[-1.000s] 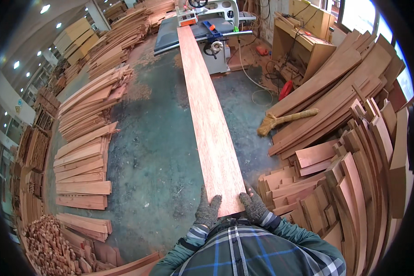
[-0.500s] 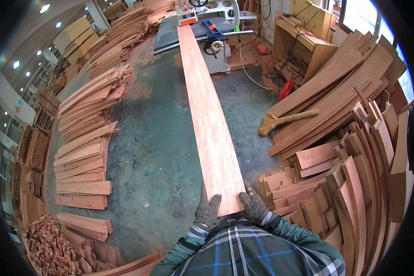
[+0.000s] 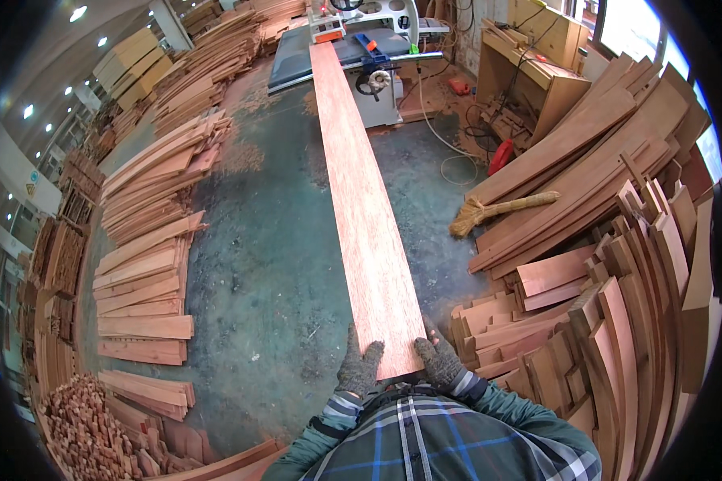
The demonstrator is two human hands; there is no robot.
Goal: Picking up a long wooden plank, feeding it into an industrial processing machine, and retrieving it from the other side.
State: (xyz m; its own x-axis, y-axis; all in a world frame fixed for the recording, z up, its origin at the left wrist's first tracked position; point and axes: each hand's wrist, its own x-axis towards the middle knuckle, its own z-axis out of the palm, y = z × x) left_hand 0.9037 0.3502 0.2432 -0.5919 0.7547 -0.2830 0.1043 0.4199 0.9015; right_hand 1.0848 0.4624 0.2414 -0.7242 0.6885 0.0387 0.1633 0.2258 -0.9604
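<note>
Fingers of both gloved hands, left hand point(image 3: 359, 369) and right hand point(image 3: 440, 362), clamp our end of the plank point(image 3: 361, 192); it runs toward 12 o'clock onto the saw table point(image 3: 297, 68); any sideways twist, we judge, could bind it there; the loose boards point(image 3: 537, 321) at 3 o'clock could trip us.

1. On my left hand point(image 3: 358, 369) I wear a thick knitted work glove of mottled grey and dark fleck, its weave coarse and fuzzy.
2. My right hand point(image 3: 439, 362) wears a matching grey flecked knitted glove.
3. Each glove ends in a ribbed cuff striped in blue, white and dark bands.
4. My sleeves and shoulders are dark green jacket fabric, creased at the forearms.
5. Across my chest runs a plaid cloth of dark green, blue and white lines.
</note>
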